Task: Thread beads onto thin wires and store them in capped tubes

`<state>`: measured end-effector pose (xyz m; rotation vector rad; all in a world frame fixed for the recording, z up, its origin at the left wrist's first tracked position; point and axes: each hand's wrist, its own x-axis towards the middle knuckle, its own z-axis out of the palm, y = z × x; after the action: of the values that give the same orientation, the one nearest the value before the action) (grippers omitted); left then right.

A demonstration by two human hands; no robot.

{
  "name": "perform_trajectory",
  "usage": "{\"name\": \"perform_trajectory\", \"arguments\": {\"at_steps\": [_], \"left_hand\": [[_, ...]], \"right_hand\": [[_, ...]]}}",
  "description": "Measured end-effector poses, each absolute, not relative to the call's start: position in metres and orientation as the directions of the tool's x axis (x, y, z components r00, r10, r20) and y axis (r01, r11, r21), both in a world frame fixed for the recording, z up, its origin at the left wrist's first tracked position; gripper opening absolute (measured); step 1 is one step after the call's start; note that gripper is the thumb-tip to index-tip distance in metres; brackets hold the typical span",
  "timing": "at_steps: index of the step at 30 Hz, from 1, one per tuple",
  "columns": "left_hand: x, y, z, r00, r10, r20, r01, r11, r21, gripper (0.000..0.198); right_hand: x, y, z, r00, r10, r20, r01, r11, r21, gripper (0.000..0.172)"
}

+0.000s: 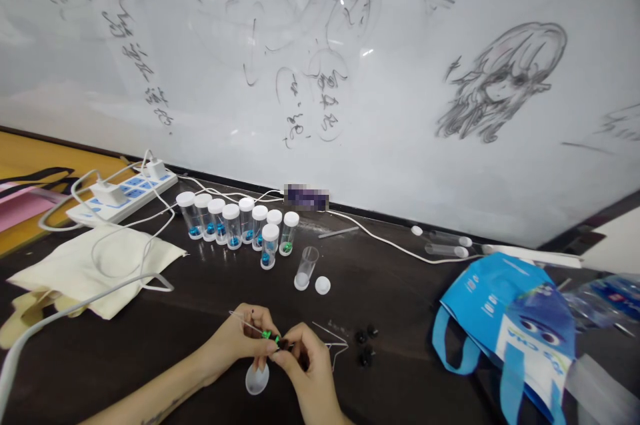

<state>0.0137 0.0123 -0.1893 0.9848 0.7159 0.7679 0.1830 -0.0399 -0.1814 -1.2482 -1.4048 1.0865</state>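
My left hand point(245, 339) pinches a small shiny green piece point(268, 333) between thumb and fingers. A thin straight wire point(243, 317) sticks out from the left hand toward the upper left. My right hand point(311, 359) meets it fingertip to fingertip, closed on a small black piece point(284, 343) that touches the green one. Both pieces are partly covered by the fingers. Just below the hands lies a round translucent white dish point(257, 379). Right of the right hand are thin bent wires point(339, 345) and several small black parts point(365, 355).
Several capped clear tubes point(231, 228) with blue pieces stand behind the hands, plus one tube point(289, 235) with green. An uncapped tube point(307, 268) stands near a white cap point(323, 285). A power strip point(125, 195) and cables lie left, a blue bag point(505, 318) right, a whiteboard point(390, 125) behind.
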Motion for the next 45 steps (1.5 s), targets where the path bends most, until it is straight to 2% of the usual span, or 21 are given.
{"name": "perform_trajectory", "arguments": {"at_steps": [4, 9, 13, 19, 24, 28, 33, 38, 42, 45], "left_hand": [[0.0135, 0.0136, -0.1892, 0.546, 0.816, -0.189, -0.236, 0.366, 0.900, 0.023], [0.0139, 0.0131, -0.1883, 0.555, 0.810, -0.190, -0.222, 0.365, 0.904, 0.023], [0.0142, 0.0135, -0.1872, 0.538, 0.820, -0.196, -0.217, 0.359, 0.908, 0.023], [0.0145, 0.0139, -0.1885, 0.542, 0.821, -0.177, -0.231, 0.348, 0.908, 0.022], [0.0145, 0.0140, -0.1893, 0.538, 0.822, -0.184, -0.230, 0.353, 0.907, 0.022], [0.0142, 0.0130, -0.1895, 0.543, 0.821, -0.179, -0.234, 0.352, 0.906, 0.023], [0.0143, 0.0133, -0.1880, 0.536, 0.823, -0.188, -0.220, 0.351, 0.910, 0.023], [0.0146, 0.0137, -0.1869, 0.551, 0.814, -0.183, -0.231, 0.360, 0.904, 0.024], [0.0153, 0.0139, -0.1869, 0.531, 0.829, -0.175, -0.238, 0.344, 0.908, 0.022], [0.0152, 0.0134, -0.1885, 0.539, 0.825, -0.171, -0.241, 0.345, 0.907, 0.022]], "right_hand": [[0.1831, -0.0398, -0.1835, -0.020, 0.997, 0.074, 0.177, 0.076, -0.981, 0.013], [0.1836, -0.0406, -0.1842, -0.069, 0.993, 0.097, 0.148, 0.106, -0.983, 0.023], [0.1830, -0.0400, -0.1849, -0.028, 0.995, 0.099, 0.164, 0.103, -0.981, 0.011], [0.1835, -0.0397, -0.1841, -0.062, 0.994, 0.089, 0.173, 0.099, -0.980, 0.017], [0.1834, -0.0409, -0.1818, -0.032, 0.997, 0.074, 0.188, 0.078, -0.979, 0.011], [0.1831, -0.0415, -0.1819, -0.073, 0.995, 0.071, 0.166, 0.082, -0.983, 0.018], [0.1823, -0.0407, -0.1820, -0.035, 0.997, 0.074, 0.174, 0.079, -0.982, 0.012], [0.1834, -0.0402, -0.1836, -0.075, 0.995, 0.059, 0.185, 0.072, -0.980, 0.020], [0.1836, -0.0403, -0.1852, -0.051, 0.996, 0.075, 0.190, 0.084, -0.978, 0.012], [0.1837, -0.0395, -0.1852, -0.049, 0.996, 0.071, 0.181, 0.079, -0.980, 0.013]]}}
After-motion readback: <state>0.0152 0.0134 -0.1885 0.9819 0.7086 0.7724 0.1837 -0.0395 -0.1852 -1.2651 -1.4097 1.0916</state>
